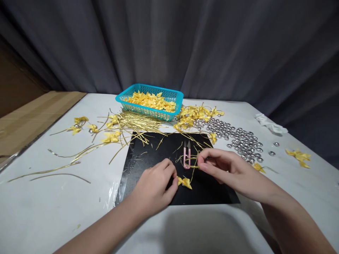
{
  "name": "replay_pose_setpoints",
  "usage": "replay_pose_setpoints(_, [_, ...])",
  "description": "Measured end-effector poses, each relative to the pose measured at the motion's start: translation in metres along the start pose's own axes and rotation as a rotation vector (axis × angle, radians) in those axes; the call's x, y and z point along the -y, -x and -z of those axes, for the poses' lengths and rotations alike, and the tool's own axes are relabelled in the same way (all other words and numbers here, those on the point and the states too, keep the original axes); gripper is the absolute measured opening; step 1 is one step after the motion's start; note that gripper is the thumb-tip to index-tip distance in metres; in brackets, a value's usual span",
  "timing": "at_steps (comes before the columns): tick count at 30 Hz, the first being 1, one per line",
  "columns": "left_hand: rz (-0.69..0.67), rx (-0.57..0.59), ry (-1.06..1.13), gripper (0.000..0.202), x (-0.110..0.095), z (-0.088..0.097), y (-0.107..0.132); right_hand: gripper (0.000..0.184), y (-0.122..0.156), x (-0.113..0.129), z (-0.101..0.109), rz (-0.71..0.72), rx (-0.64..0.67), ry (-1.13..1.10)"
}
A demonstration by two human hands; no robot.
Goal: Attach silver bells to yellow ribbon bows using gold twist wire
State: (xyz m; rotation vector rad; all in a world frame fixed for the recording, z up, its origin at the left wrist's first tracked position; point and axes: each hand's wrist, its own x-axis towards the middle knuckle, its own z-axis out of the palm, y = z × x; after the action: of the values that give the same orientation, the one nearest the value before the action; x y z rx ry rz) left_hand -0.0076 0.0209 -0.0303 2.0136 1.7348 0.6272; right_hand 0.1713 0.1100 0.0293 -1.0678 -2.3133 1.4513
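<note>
My left hand [159, 181] rests low over the black mat [150, 148], its fingers closed on the left end of a yellow ribbon bow [186, 182]. Beside it, my right hand [222, 165] pinches a thin gold cord [194, 166] between thumb and forefinger. The cord bends in a loop near the fingertips, and a strand runs down toward the bow. Just beyond the hands lies a pair of pink-handled thread snips [186, 155], blades pointing away from me, partly crossed by the cord.
A turquoise basket [148, 110] of yellow bows stands at the back. Before it lie many gold cords [140, 121]. Silver heart-shaped beads [241, 139] spread to the right beside a pile of bows [197, 114]. A crumpled white tissue [270, 124] lies far right; cardboard [39, 109] borders the left.
</note>
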Motion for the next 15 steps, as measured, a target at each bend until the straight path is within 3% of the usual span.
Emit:
replay_pose_setpoints(4, [0.239, -0.120, 0.554, 0.007, 0.004, -0.006, -0.005, 0.025, 0.004, 0.003, 0.000, 0.029, 0.160, 0.078])
replay_pose_setpoints(7, [0.389, -0.206, 0.840, 0.009, 0.005, -0.006, -0.009, 0.019, 0.005, 0.005, 0.000, 0.065, 0.308, 0.093])
replay_pose_setpoints(12, [0.434, -0.206, 0.977, 0.013, 0.005, 0.000, -0.013, 0.012, 0.005, 0.007, -0.005, 0.086, 0.418, 0.094])
replay_pose_setpoints(15, [0.437, -0.198, 0.968, 0.013, 0.005, 0.003, -0.012, 0.013, 0.000, 0.007, -0.015, 0.076, 0.281, 0.060])
